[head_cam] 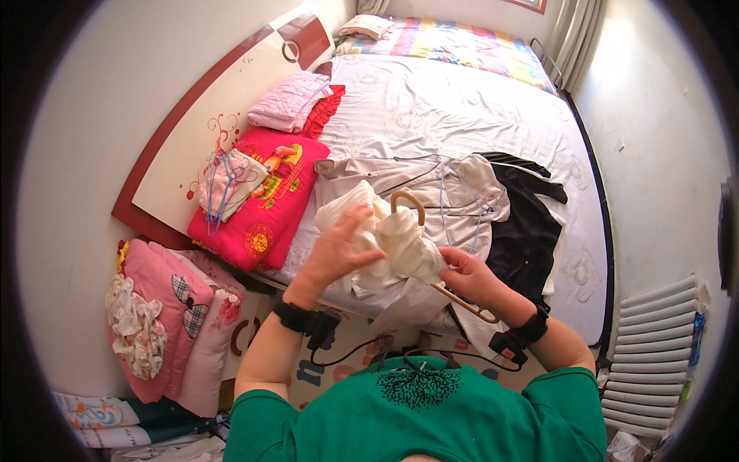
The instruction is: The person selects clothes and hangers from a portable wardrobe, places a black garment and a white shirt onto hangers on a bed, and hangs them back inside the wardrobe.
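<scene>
A cream knit garment [404,242] is bunched up in front of me, above the near side of the bed. My left hand [343,245] holds its left side, with thumb and fingers spread around the cloth. At the garment's right edge, my right hand [470,277] pinches the fabric between thumb and fingertips. A tan clothes hanger [422,216] runs through the garment; its hook rises above the cloth and one arm shows below my right hand. Behind lie a light grey shirt [375,173] with thin blue hangers on it and a black garment [522,225].
The bed [439,110] has a white sheet. On its left are a red quilt [283,213], blue hangers [225,179] over folded cloths, and a folded pink quilt [291,101]. Pink bedding [167,277] is piled at the near left. A white radiator [652,358] stands at right.
</scene>
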A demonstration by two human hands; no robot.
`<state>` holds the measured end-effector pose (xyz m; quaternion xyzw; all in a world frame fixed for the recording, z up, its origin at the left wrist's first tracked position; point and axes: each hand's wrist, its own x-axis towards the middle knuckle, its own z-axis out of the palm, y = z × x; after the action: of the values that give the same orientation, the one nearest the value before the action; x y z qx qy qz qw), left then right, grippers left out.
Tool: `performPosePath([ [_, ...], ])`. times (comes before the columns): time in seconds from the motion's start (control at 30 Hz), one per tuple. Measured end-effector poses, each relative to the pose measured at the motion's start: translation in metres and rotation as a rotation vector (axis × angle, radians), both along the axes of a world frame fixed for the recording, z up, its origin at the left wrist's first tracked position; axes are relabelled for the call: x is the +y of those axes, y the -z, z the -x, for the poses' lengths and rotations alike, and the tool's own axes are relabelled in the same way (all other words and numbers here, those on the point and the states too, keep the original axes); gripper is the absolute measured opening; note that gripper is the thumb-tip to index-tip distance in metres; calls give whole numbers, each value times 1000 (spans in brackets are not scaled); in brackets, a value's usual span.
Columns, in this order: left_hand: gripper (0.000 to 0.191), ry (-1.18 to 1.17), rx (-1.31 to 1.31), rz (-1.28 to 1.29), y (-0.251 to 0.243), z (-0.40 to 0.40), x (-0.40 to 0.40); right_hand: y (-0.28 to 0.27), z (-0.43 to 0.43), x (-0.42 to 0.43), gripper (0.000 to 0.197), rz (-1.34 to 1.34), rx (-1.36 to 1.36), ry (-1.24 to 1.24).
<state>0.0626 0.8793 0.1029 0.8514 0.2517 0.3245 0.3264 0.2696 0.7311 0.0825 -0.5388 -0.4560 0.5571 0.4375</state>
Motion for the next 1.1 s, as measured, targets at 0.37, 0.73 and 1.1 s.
performPosePath([
  [0.37, 19, 5, 6, 336, 0, -5, -13, 1, -17, -15, 36, -223, -599, -119],
  [0.73, 22, 150, 179, 153, -7, -16, -9, -13, -47, -2, 11, -204, -1278, -348],
  [1.1, 21, -135, 134, 277, -30, 20, 38, -15, -73, -12, 16, -150, -1115, -248],
])
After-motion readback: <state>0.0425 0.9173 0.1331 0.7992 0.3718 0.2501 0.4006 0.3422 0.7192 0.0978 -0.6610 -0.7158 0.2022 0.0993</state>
